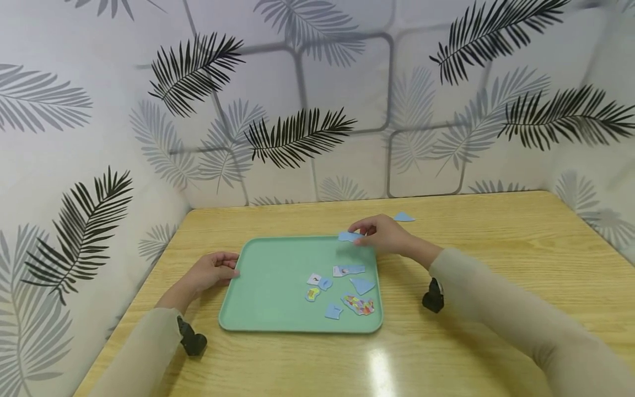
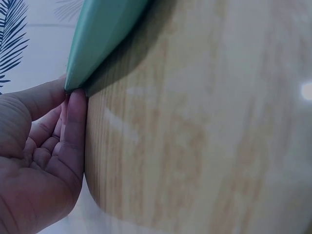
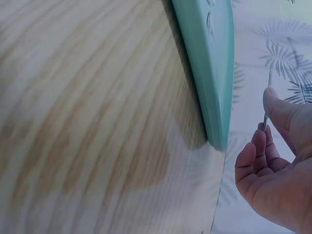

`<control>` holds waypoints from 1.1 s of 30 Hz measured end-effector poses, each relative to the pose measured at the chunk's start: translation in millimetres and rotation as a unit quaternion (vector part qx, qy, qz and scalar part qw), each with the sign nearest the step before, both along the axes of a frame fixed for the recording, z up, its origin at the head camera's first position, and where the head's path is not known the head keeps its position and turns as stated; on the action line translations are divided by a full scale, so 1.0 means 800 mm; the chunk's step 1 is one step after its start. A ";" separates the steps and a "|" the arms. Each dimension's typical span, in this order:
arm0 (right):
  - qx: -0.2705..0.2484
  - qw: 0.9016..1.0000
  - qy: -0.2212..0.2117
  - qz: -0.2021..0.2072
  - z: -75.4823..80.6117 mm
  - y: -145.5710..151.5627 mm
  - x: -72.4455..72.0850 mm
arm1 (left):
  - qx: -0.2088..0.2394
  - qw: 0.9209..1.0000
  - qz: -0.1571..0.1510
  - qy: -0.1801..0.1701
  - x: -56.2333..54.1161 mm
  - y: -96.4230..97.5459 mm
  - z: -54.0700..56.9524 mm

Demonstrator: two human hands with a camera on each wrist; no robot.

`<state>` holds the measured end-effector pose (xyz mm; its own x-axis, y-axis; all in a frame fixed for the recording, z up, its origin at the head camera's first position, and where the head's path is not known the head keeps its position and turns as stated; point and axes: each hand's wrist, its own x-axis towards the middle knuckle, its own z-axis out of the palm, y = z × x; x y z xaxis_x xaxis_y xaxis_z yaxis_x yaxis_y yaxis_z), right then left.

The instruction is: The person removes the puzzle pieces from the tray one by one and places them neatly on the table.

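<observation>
My left hand (image 1: 212, 271) grips the left rim of a green tray (image 1: 268, 281); in the left wrist view its thumb and a finger meet at the tray's edge. Over the tray's far right corner, my right hand (image 1: 386, 234) pinches a flat light-blue puzzle piece (image 1: 347, 236) between thumb and fingers. Edge-on in the right wrist view, that piece looks like a thin strip held above the tray. Below it lie a blue piece with a small picture (image 1: 349, 270), a plain blue piece (image 1: 362, 285) and a multicoloured piece (image 1: 359, 305).
More pieces rest on the tray: a yellow one (image 1: 312, 294), a small blue one (image 1: 333, 311) and a white-and-blue pair (image 1: 319, 281). Beyond the right hand, another blue piece (image 1: 404, 216) lies on the wooden table (image 1: 496, 237). A leaf-patterned wall (image 1: 347, 182) borders the table's back.
</observation>
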<state>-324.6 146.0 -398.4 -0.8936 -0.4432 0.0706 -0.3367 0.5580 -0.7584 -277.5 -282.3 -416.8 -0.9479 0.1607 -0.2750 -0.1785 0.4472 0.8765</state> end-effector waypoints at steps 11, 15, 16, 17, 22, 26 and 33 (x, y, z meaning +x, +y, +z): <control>-0.028 0.998 -0.017 -0.044 0.006 0.049 -0.003 | 0.000 1.000 -0.002 0.000 0.002 0.000 0.002; -0.032 0.997 -0.016 -0.062 0.000 0.067 -0.004 | 0.001 1.000 -0.005 0.000 0.003 0.000 0.003; -0.032 0.997 -0.019 -0.066 -0.001 0.071 -0.004 | 0.001 1.000 -0.005 -0.001 0.002 0.000 0.003; -0.032 0.997 -0.022 -0.071 -0.002 0.075 -0.004 | 0.000 1.000 -0.005 0.000 0.001 0.000 0.003; -0.021 0.997 -0.023 -0.075 -0.005 0.091 -0.004 | -0.002 1.000 -0.002 0.000 -0.001 -0.001 0.001; -0.006 0.997 -0.012 -0.070 -0.006 0.104 -0.005 | 0.002 1.000 -0.001 0.002 -0.001 -0.001 0.001; 0.011 0.997 -0.009 -0.075 -0.014 0.122 -0.013 | 0.005 1.000 -0.008 0.004 0.001 0.001 0.002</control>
